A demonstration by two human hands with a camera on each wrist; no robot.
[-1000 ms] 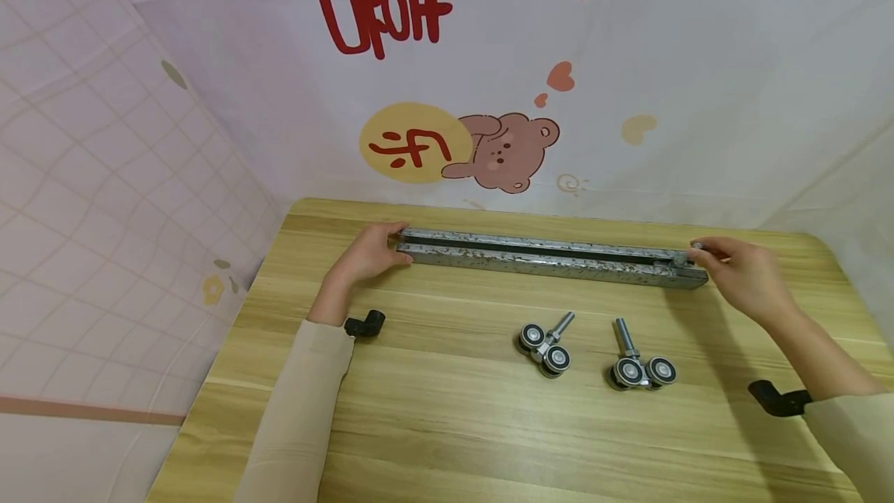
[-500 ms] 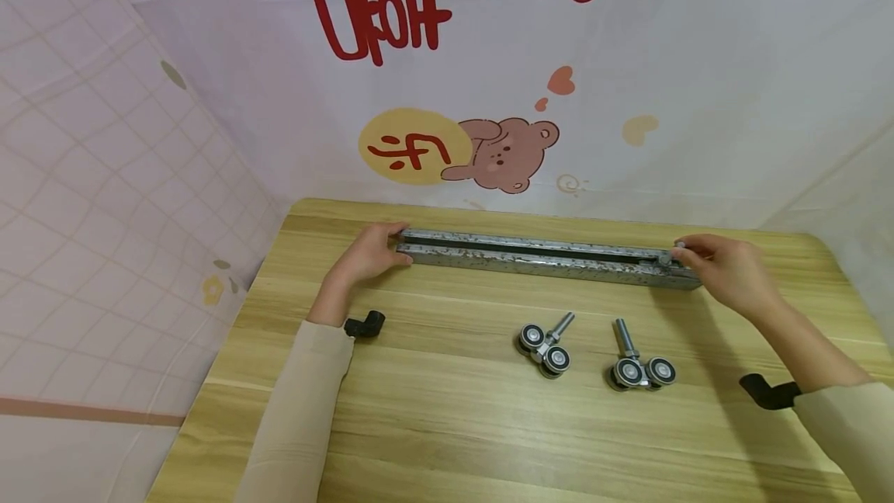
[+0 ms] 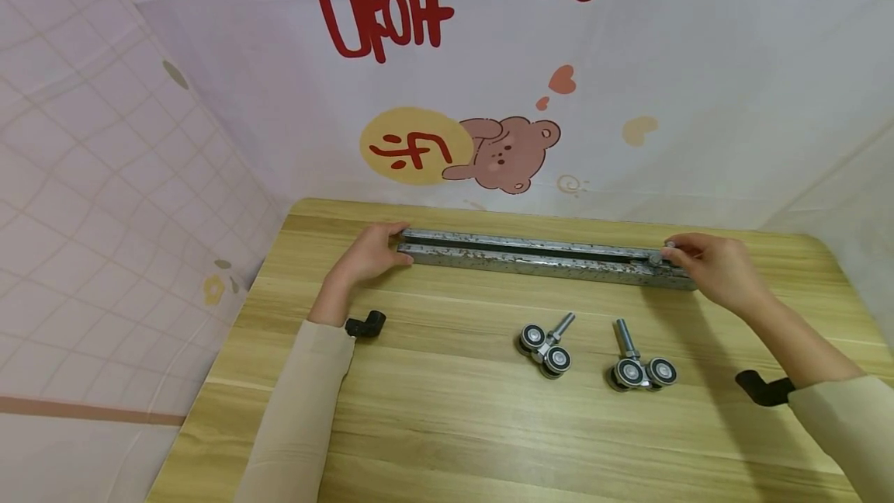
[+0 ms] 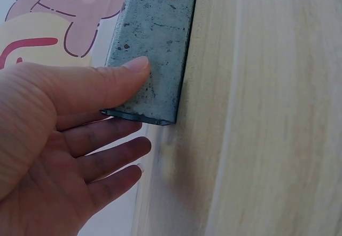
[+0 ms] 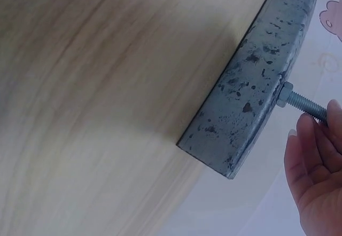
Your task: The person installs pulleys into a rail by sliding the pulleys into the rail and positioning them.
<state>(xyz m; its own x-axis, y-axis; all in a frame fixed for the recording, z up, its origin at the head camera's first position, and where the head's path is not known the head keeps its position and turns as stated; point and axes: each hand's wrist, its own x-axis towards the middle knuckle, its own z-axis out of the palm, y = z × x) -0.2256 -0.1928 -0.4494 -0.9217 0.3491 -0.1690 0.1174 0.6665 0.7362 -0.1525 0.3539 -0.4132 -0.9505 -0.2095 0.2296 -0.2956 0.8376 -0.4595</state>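
Slotted steel track [image 3: 520,264] lies lengthwise across the far part of the wooden tabletop [image 3: 454,425], slot upward. Left hand [image 3: 369,254]: pinches the track's left end, thumb on the near face; remaining fingers hang loose past the end. Right hand [image 3: 726,270]: pinches a threaded bolt [image 5: 307,106] between thumb and fingers, above the track near its right end. Hex nut [image 5: 285,94] sits at the slot, below the fingertips. What carries the bolt inside the track is hidden; judged to be a roller carriage like the loose ones.

Two roller trolleys rest on the near side of the track: one [image 3: 541,350] with its stud angled toward it, the other [image 3: 643,380] further right.

Technique (judgement): keep the bolt square to the slot and push along the track's length; tilting may bind the wheels. Left grip should steady the end without fingertips entering the slot.
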